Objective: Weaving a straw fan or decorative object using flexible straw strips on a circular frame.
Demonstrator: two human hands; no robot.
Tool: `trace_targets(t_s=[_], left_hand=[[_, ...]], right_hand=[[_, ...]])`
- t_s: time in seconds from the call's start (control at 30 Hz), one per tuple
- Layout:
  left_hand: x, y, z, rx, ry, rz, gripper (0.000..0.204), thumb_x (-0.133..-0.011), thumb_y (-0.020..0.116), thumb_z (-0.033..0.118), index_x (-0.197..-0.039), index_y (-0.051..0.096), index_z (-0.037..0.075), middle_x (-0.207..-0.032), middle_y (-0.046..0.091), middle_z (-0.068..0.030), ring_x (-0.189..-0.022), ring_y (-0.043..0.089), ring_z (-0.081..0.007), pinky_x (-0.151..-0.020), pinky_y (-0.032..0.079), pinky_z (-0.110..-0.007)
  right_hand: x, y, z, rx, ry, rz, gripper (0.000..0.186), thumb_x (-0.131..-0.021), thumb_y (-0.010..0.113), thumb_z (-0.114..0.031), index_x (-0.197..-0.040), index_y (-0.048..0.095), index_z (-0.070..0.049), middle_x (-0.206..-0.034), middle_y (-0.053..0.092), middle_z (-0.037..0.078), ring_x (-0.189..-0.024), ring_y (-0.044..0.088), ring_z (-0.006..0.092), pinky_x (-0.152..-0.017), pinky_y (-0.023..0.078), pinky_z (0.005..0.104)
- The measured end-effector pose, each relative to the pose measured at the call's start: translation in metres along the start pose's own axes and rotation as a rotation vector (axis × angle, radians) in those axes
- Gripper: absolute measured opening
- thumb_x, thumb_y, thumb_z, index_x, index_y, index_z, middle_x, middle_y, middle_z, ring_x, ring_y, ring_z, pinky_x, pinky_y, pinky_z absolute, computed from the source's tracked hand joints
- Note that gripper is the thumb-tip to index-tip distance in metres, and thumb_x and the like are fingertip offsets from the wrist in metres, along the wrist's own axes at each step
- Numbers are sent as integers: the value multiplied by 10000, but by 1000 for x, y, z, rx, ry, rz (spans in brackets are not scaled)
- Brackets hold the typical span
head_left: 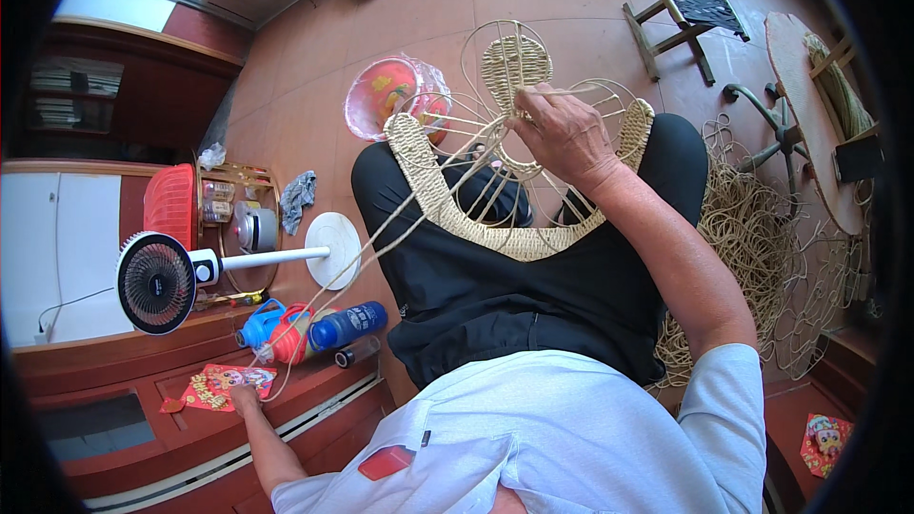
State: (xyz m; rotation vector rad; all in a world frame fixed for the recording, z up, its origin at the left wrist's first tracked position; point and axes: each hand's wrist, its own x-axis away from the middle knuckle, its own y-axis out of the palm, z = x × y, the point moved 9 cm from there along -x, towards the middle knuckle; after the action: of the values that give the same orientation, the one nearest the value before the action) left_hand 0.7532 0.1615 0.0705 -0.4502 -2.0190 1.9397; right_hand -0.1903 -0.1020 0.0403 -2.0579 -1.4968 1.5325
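Observation:
A U-shaped woven straw-rope piece [514,243] lies across my lap, its frame of thin rods joined at a middle ring and topped by a small round woven part [519,59]. At the middle, my right hand [566,133] is closed, its fingertips pinching the straw rope beside the round part. Far out to the left, my left hand [246,394] is closed around the same straw rope [381,228], which stretches between both hands in two long strands. What lies under the right fingers is partly hidden.
At left are a white fan [157,281], a blue bottle [350,324] and a red jug [288,333] near the rope. A pink basin [376,95] sits beyond my left knee. Loose rope [743,247] heaps at right, with a folding stool [687,0] behind.

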Motion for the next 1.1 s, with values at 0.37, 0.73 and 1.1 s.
trace_targets(t_s=[0.37, 0.73, 1.1], left_hand=[[469, -33, 439, 593, 1418, -138, 270, -951, 712, 42, -1219, 713, 9, -1173, 720, -190, -1138, 683, -366, -1020, 527, -447], [392, -7, 433, 554, 1281, -99, 296, -1125, 520, 205, -1243, 746, 54, -1034, 780, -179, -923, 767, -326, -835, 587, -410], [404, -67, 488, 586, 1336, -89, 347, -1028, 668, 102, -1368, 695, 41, -1228, 756, -164, -1127, 716, -288, -984, 542, -411]], right_hand=[[-7, -5, 2, -57, 88, -19, 149, -971, 742, -169, -1012, 612, -110, -929, 673, 64, -862, 716, 297, -731, 573, 434], [-5, -12, 3, -50, 104, 18, 74, -978, 720, -143, -1023, 663, -129, -956, 682, 54, -901, 724, 286, -743, 586, 427], [-1, -12, 2, -35, 71, 34, 101, -937, 747, -95, -1029, 730, -132, -969, 699, 42, -891, 730, 270, -747, 589, 405]])
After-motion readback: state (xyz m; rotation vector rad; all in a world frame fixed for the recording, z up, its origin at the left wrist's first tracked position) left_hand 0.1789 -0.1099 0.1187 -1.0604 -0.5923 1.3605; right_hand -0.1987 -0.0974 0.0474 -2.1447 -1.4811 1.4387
